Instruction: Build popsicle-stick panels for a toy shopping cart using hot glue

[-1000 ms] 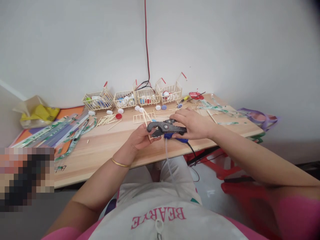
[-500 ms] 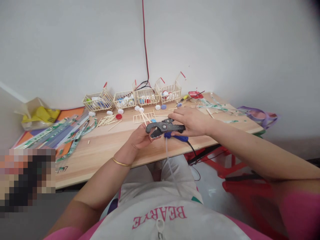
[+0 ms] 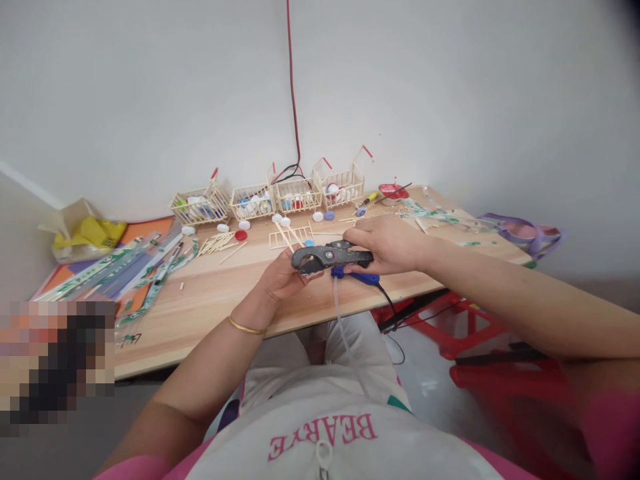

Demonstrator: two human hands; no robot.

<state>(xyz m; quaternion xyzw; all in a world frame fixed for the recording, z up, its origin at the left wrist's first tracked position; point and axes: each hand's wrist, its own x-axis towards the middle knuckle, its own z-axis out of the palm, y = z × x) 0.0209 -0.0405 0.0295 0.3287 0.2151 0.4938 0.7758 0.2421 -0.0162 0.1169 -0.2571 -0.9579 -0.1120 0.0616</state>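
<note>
My left hand (image 3: 284,279) is closed on thin wooden sticks (image 3: 294,239), whose far ends point up toward the back of the table. In front of its fingertips are the jaws of black hand cutters (image 3: 330,256). My right hand (image 3: 387,245) is wrapped around the cutters' handles. A blue glue gun (image 3: 363,277) lies under the cutters, with a pale glue stick (image 3: 340,310) jutting over the table edge toward me. Just behind my left hand, a flat stick frame (image 3: 280,237) and a light-blue cap (image 3: 309,243) rest on the table.
Several small stick carts (image 3: 203,203) with caps inside line the wall. Loose sticks (image 3: 216,244) and a red cap (image 3: 241,235) lie left of centre. Plastic packets (image 3: 145,257) cover the table's left side. Red stools (image 3: 457,330) stand below on the right.
The fingers of my right hand have curled in more around the cutters' handles. The whole view has shifted slightly; the sticks stay in my left hand.
</note>
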